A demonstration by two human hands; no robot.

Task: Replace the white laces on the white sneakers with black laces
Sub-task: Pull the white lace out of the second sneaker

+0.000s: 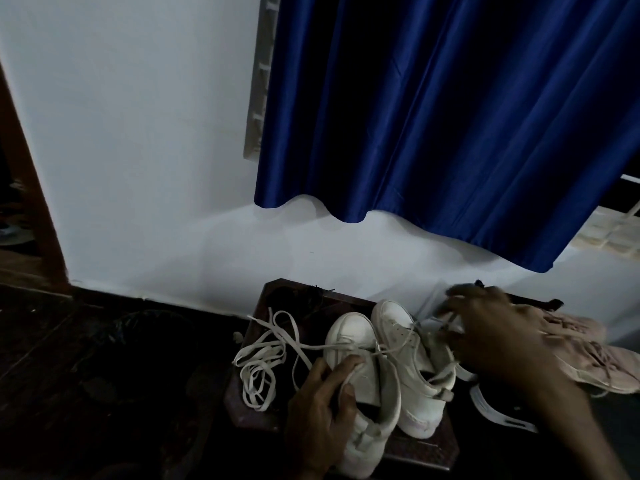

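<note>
Two white sneakers stand side by side on a low dark wooden stool [263, 420]. My left hand [320, 407] grips the left sneaker [360, 344] at its side, fingers curled over the upper. My right hand [485, 327] hovers over the right sneaker [412, 362], blurred, its fingers pinching a white lace strand near the toe end. A loose white lace [263, 355] lies in a tangle on the stool's left part and runs across to the left sneaker. A dark tangle, possibly the black laces [308, 296], lies at the stool's far corner.
A pink sneaker [588, 358] lies to the right by the wall. A dark shoe with a white sole [498, 407] sits under my right forearm. A blue curtain [450, 116] hangs above against the white wall [138, 150]. The floor on the left is dark.
</note>
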